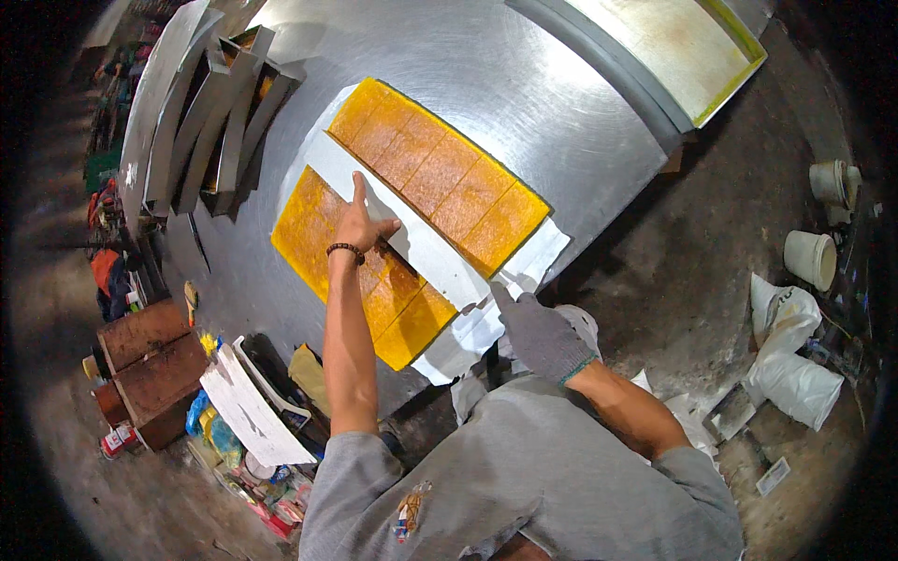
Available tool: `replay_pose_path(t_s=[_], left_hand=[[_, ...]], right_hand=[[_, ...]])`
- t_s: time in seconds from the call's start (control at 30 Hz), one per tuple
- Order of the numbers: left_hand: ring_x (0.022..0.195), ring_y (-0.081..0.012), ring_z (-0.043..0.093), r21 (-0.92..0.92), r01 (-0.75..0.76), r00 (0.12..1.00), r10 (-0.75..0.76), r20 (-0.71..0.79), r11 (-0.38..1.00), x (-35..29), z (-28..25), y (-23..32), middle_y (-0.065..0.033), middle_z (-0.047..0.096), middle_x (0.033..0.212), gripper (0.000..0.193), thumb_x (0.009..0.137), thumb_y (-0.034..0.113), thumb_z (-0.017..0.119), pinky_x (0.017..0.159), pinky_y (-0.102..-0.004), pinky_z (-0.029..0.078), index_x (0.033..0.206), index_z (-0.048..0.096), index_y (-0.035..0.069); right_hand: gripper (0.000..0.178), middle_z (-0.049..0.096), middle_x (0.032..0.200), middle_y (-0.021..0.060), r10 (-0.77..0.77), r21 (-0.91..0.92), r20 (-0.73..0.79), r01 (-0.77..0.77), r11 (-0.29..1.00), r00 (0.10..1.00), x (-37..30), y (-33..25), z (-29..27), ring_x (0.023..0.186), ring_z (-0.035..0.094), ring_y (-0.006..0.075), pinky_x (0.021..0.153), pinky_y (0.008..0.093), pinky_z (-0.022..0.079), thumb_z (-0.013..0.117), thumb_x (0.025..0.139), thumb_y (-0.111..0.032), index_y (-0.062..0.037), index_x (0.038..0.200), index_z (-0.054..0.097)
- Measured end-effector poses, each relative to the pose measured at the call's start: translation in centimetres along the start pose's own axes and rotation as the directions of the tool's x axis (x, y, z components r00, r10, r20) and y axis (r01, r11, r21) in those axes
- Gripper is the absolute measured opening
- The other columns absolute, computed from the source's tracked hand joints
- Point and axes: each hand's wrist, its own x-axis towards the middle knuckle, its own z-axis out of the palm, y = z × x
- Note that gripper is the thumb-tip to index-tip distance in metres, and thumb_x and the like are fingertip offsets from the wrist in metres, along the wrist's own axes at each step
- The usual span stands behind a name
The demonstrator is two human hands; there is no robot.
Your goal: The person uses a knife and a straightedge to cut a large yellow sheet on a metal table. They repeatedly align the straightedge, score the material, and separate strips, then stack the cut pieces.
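A yellow-orange slab [458, 178], scored into rectangular blocks, lies on white paper [538, 262] over the metal table. Across it runs a long white straight strip [435, 243], like a flat board, splitting the slab's visible surface in two. My left hand [357, 222], bare with a beaded bracelet at the wrist, lies on the strip's left edge, thumb and a finger spread. At the strip's near end is my right hand [543, 337] in a grey knit glove. Its index finger stretches toward the slab's corner while the other fingers are curled; whatever they hold is hidden.
Several metal frame bars [224, 131] stand at the table's far left. A shallow tray [669, 47] sits at the far right. Brown boxes [154, 360] and a white board [253, 407] are at the lower left. White buckets [809, 260] and sacks [795, 374] stand on the right floor.
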Motion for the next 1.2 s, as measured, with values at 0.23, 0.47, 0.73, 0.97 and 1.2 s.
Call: replay_pose_path(t_s=[0.23, 0.47, 0.73, 0.97, 1.2], left_hand=[[0.101, -0.0331, 0.071, 0.152, -0.072, 0.994, 0.083, -0.066, 0.986, 0.0, 0.3, -0.7, -0.0305, 0.067, 0.121, 0.122, 0.075, 0.008, 0.089, 0.088, -0.0418, 0.059, 0.165, 0.006, 0.007], [0.112, -0.0352, 0.068, -0.020, 0.034, 0.998, -0.033, 0.050, 0.999, -1.4, -1.2, 3.6, -0.0330, 0.062, 0.132, 0.125, 0.074, 0.011, 0.091, 0.099, -0.0427, 0.054, 0.165, 0.005, 0.007], [0.086, -0.0277, 0.071, 0.074, -0.019, 0.999, 0.022, -0.031, 0.997, 0.1, 0.0, -1.1, -0.0309, 0.066, 0.123, 0.125, 0.074, 0.013, 0.091, 0.078, -0.0390, 0.060, 0.166, 0.006, 0.007], [0.102, -0.0324, 0.069, 0.051, 0.018, 1.000, -0.019, 0.021, 0.999, 0.4, -0.4, -0.1, -0.0316, 0.065, 0.127, 0.125, 0.074, 0.016, 0.092, 0.092, -0.0426, 0.057, 0.166, 0.007, 0.008], [0.128, -0.0383, 0.059, -0.016, 0.078, 0.994, -0.076, 0.076, 0.997, -0.8, -1.1, 2.4, -0.0344, 0.056, 0.140, 0.128, 0.073, 0.017, 0.093, 0.103, -0.0444, 0.052, 0.166, 0.005, 0.007]], right_hand=[[0.061, 0.061, 0.113, 0.0314, -0.008, 0.012, 0.041, 0.007, 1.000, 0.999, 1.0, 0.0, -0.3, 0.098, 0.069, 0.0485, 0.081, 0.0555, 0.057, 0.047, 0.097, -0.007, -0.0039, 0.155, 0.030], [0.064, 0.063, 0.102, 0.0282, -0.051, -0.067, -0.075, 0.046, 0.997, 0.996, -3.0, 1.7, 1.0, 0.085, 0.069, 0.0432, 0.071, 0.0529, 0.057, 0.053, 0.094, -0.009, 0.0016, 0.154, 0.033], [0.065, 0.061, 0.110, 0.0296, 0.045, 0.002, 0.082, -0.045, 0.999, 0.996, -4.9, 0.8, -0.7, 0.097, 0.069, 0.0476, 0.080, 0.0543, 0.057, 0.054, 0.093, -0.004, 0.0000, 0.154, 0.032], [0.065, 0.059, 0.113, 0.0299, 0.000, -0.010, 0.035, 0.001, 1.000, 0.999, -2.6, 1.6, 0.1, 0.101, 0.068, 0.0477, 0.079, 0.0546, 0.058, 0.056, 0.093, -0.004, -0.0010, 0.152, 0.031], [0.062, 0.060, 0.105, 0.0281, -0.004, 0.042, 0.010, 0.004, 0.999, 1.000, -7.8, 3.2, 0.4, 0.090, 0.069, 0.0451, 0.073, 0.0540, 0.057, 0.053, 0.096, -0.010, -0.0021, 0.154, 0.033]])
